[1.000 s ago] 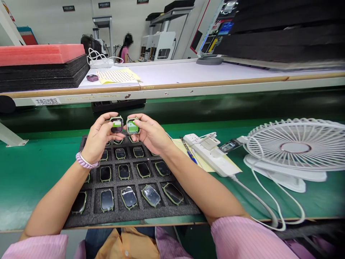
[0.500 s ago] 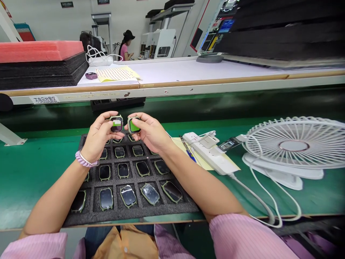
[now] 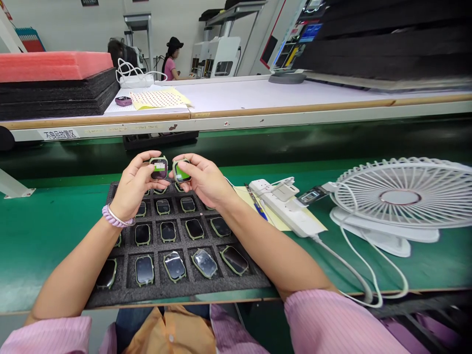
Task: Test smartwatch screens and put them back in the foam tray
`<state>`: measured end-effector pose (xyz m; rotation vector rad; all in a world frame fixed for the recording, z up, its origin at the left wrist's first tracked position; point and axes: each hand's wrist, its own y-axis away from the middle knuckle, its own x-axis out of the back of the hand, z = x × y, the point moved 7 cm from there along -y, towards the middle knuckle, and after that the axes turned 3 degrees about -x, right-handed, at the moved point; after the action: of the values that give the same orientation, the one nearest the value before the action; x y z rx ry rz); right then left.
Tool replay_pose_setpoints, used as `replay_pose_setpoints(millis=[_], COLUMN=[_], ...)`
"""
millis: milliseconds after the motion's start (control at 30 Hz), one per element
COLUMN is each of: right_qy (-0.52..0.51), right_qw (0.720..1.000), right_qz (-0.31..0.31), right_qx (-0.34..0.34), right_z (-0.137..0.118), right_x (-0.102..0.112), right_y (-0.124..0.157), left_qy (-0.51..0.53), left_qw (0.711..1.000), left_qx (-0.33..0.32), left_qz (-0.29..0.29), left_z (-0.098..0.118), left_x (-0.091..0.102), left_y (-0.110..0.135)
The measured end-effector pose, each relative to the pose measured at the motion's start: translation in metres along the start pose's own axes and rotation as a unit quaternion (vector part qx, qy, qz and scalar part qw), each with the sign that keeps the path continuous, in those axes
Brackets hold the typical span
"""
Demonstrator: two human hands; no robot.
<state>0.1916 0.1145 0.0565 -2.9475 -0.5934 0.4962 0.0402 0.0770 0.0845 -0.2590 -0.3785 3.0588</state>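
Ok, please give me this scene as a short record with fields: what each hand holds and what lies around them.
left hand: pinches a green-rimmed square watch case with a mostly dark screen
right hand: pinches a green-rimmed square watch case with a green screen
below hands: black foam tray, rows of pockets holding similar watch cases
surface: green bench mat
right side: white plastic power strip, white round desk fan
background: another person seated far off

Light: bright light is falling from overhead.
Glare: watch faces (image 3: 174,266) at lower centre are glinting.
Blur: upper right is smearing.
Edges: bench line (image 3: 295,105) is bowing.
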Motion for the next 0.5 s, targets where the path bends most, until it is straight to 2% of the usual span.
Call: replay_pose_setpoints(millis=[200,500], right_qy=[-0.026,-0.023], right_qw=[0.999,1.000], right_qz=[-0.003,-0.001], right_qx=[-0.023,-0.008], right_z=[0.0032,-0.0008], right_x=[-0.0010,-0.0033], right_y=[-0.0005,0.0011], left_qy=[0.002,0.005], left_qw=[1.000,1.000], left_qx=[-0.002,-0.005], left_qz=[0.003,0.004], left_z=[0.0006,0.0002], left_x=[0.0006,0.0003], left_y=[-0.0003,-0.0003])
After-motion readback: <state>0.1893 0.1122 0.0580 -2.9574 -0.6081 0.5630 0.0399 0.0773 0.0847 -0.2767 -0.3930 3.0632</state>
